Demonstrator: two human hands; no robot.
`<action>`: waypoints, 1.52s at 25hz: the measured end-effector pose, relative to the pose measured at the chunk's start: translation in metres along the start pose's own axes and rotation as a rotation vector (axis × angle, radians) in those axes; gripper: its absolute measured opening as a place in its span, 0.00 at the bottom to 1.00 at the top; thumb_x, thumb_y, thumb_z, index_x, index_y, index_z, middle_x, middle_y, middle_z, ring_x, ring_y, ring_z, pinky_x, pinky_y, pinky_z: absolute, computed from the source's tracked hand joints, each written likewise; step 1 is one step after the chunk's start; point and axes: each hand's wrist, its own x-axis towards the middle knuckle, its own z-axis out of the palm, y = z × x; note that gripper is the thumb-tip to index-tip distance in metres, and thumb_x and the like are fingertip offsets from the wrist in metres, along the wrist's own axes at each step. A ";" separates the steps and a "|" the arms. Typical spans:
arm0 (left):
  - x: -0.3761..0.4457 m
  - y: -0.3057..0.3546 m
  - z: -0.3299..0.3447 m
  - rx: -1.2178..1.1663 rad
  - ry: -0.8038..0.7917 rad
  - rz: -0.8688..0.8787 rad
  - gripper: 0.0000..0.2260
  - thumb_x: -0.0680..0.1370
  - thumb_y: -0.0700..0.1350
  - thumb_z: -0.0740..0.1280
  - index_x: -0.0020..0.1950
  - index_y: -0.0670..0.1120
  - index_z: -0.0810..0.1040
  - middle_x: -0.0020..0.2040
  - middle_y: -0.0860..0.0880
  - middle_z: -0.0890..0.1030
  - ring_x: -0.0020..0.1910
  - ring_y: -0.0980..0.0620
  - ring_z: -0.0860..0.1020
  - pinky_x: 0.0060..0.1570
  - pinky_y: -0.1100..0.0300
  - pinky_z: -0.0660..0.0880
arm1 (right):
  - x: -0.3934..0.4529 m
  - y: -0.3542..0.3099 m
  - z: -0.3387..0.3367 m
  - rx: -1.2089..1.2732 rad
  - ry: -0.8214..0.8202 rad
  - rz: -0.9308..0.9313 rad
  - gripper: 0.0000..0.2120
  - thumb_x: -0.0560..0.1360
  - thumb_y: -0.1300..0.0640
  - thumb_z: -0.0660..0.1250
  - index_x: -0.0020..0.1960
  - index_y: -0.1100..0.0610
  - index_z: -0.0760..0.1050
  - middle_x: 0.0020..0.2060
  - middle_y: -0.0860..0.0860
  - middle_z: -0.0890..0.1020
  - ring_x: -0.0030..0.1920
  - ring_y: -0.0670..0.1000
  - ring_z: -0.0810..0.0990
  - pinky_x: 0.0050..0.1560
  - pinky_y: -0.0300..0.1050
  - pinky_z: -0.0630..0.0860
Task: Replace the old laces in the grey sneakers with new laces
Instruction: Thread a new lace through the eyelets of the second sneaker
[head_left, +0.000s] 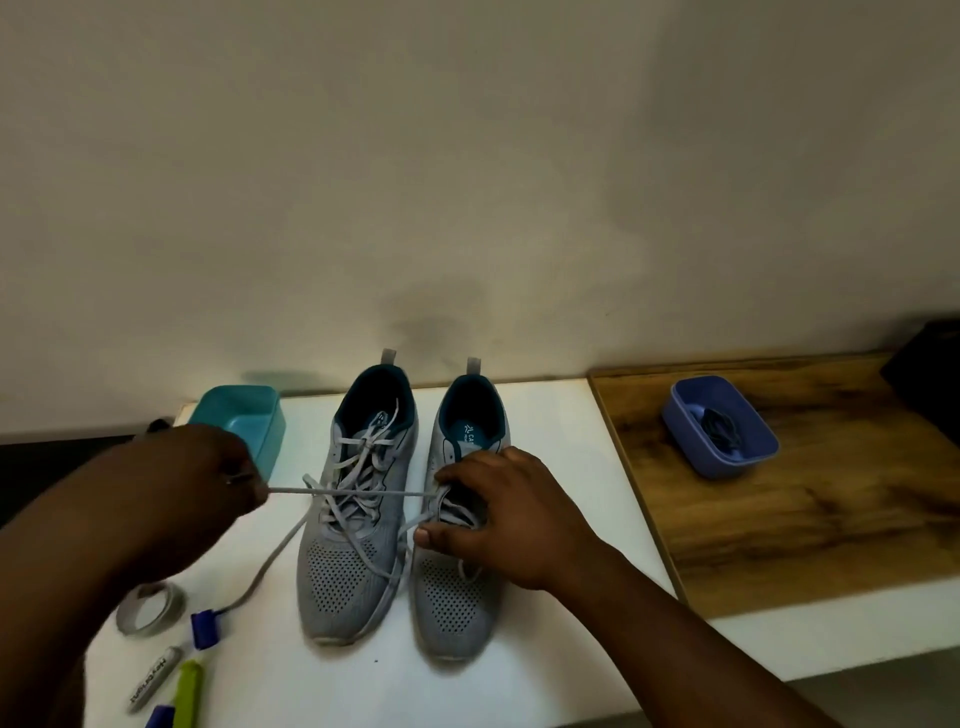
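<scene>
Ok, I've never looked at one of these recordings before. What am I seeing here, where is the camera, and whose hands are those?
There is no machine here: a person wears one wide-angle camera on the head, looking forward and down, so the two arms coming in from the bottom are their own. On the white table stand two grey sneakers side by side, the left sneaker and the right sneaker. The left hand pinches a grey lace and pulls it taut across the left sneaker; it runs to the right sneaker, which the right hand grips. Behind sits a teal tub. On the wooden board to the right, a blue tub holds dark laces. At the near left lie a roll of tape and some pens.
</scene>
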 end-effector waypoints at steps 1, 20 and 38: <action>-0.001 -0.003 0.000 -0.001 0.077 -0.016 0.03 0.78 0.50 0.72 0.45 0.52 0.82 0.43 0.49 0.81 0.42 0.50 0.80 0.41 0.55 0.74 | -0.001 0.000 0.001 -0.005 0.001 0.004 0.39 0.68 0.20 0.60 0.71 0.41 0.71 0.63 0.40 0.76 0.61 0.45 0.71 0.63 0.45 0.71; -0.002 0.030 0.029 0.102 0.266 0.068 0.03 0.79 0.47 0.69 0.52 0.53 0.80 0.46 0.49 0.78 0.43 0.47 0.79 0.45 0.53 0.76 | 0.000 0.016 0.006 -0.053 -0.016 -0.057 0.43 0.65 0.23 0.69 0.74 0.40 0.66 0.67 0.39 0.73 0.65 0.44 0.69 0.64 0.45 0.73; 0.002 0.089 0.119 -0.330 0.301 0.454 0.16 0.76 0.55 0.73 0.59 0.59 0.72 0.60 0.59 0.69 0.50 0.58 0.74 0.45 0.62 0.70 | -0.008 0.015 0.005 -0.027 0.045 -0.017 0.46 0.70 0.32 0.72 0.80 0.38 0.52 0.70 0.43 0.70 0.67 0.46 0.69 0.66 0.45 0.73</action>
